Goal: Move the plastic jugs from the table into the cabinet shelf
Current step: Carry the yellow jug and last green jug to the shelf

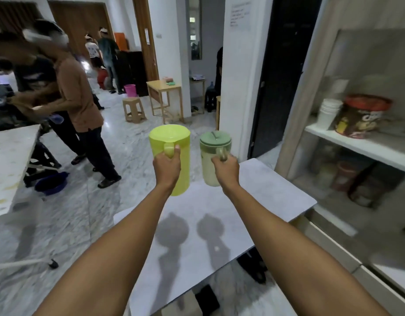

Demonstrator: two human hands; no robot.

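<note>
Above the pale grey desk (276, 190) we carry a lime-yellow plastic jug (171, 144) and a lidded sage-green plastic jug (211, 160), fingers (176, 148) curled round each handle, next swinging right toward the white cabinet shelf (365, 147).

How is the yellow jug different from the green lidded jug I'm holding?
The yellow jug, in the left hand, is bright yellow-green all over; the lidded jug, in the right hand, has a pale cloudy body under a dull green lid. The yellow jug looks taller and wider than the lidded jug. Both are upright, gripped by their handles and lifted above the table.
</note>
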